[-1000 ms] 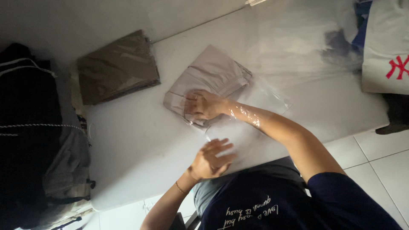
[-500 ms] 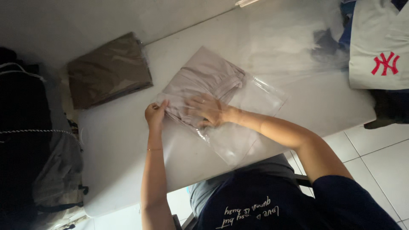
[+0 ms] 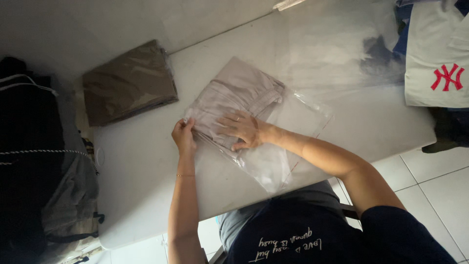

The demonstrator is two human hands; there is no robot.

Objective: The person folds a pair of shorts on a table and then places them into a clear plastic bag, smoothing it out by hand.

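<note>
The left hand (image 3: 184,135) pinches the corner of the folded beige fabric garment (image 3: 234,100) together with the edge of the clear plastic bag (image 3: 293,132), fingers closed on both. The right hand (image 3: 243,129) lies flat with fingers spread on the near part of the garment, inside the mouth of the bag, pressing down rather than gripping. The two hands sit close together, just apart, at the near-left end of the garment. The garment lies on the white table (image 3: 146,181), partly inside the bag; the open end of the bag extends toward the person's body and overhangs the table edge. Well apart, at the far-left corner of the table, lies a folded olive-brown garment sealed in plastic (image 3: 128,81). At the right end of the table lies a white garment with a red emblem (image 3: 435,63). A dark bag with white cord (image 3: 29,146) sits to the left of the table.
</note>
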